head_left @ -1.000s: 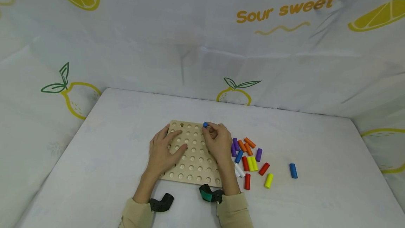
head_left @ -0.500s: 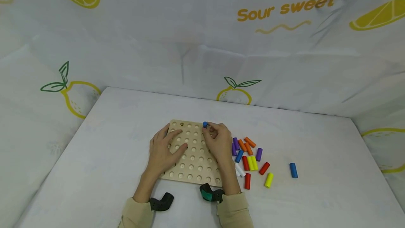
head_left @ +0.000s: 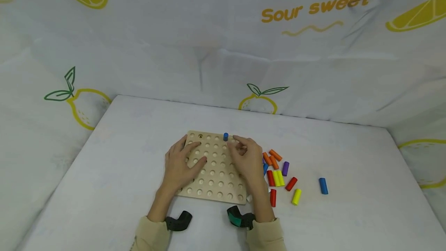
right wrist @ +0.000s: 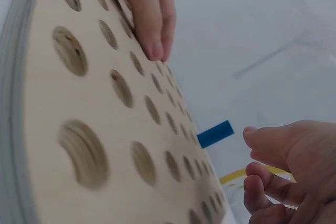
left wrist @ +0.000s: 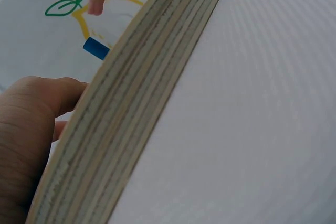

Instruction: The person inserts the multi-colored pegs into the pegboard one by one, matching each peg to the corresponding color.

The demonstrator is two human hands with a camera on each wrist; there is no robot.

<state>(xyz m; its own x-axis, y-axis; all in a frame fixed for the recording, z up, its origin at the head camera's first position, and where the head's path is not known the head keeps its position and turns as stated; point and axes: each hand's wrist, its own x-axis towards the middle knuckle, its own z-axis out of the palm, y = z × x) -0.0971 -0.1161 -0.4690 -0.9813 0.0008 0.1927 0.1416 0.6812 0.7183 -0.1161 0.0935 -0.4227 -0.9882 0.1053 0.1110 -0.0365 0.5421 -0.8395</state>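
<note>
A wooden pegboard (head_left: 215,187) with rows of round holes lies on the table. In a hole of its far row a blue peg (head_left: 225,137) stands upright; the right wrist view shows that peg (right wrist: 215,134) sticking out of the board. My left hand (head_left: 177,167) rests on the board's left side, fingers and thumb spread. Just right of the blue peg is my right hand (head_left: 246,158), its fingers loosely bent and apart from the peg, holding nothing. In the left wrist view the board's layered edge (left wrist: 131,77) hides most of the holed face.
Several loose pegs lie right of the board, among them an orange peg (head_left: 275,155), a purple peg (head_left: 285,168), a red peg (head_left: 291,184) and a yellow peg (head_left: 296,196). Another blue peg (head_left: 323,186) lies farther right. A printed curtain (head_left: 174,49) hangs behind the table.
My right hand has let go of the blue peg, which now stands by itself in the board, and has drawn back slightly to the right. The left hand stays in place.
</note>
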